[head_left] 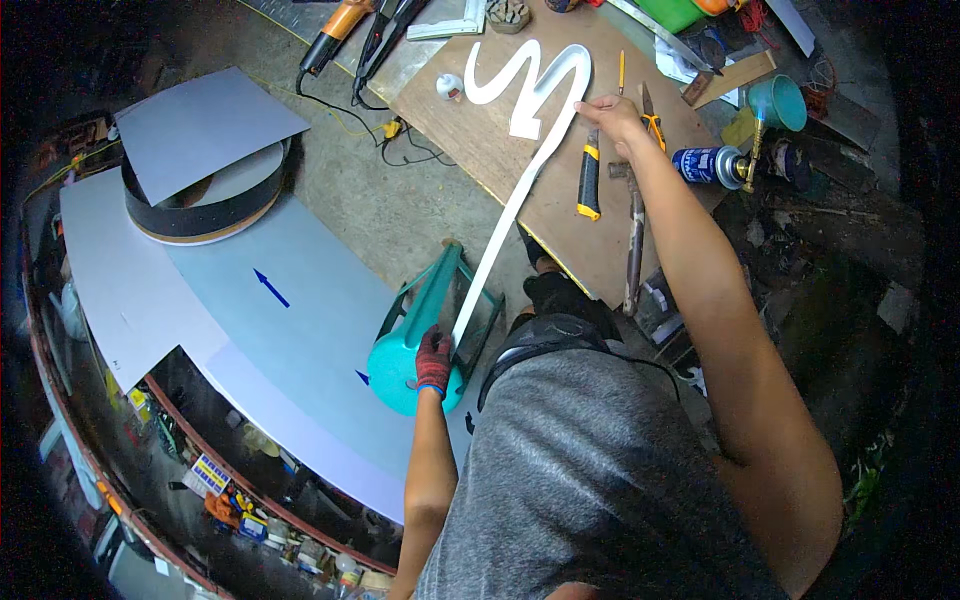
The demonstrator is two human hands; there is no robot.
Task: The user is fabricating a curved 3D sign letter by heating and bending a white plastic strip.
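white strip [505, 230]: wavy end on brown tabletop [550, 220], straight tail toward teal stool [400, 375] | right hand [611, 117] pinching below bend | gloved left hand [433, 360] at tail, grip unclear | likely light, springy; take near bends

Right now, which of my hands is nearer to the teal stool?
Left. Your gloved left hand appears over the teal stool, beside the lower end of the white strip. Your right hand is farther away, at the wooden tabletop, fingers on the strip.

Bright middle, dark corners (grainy there), fisheye-bent edges
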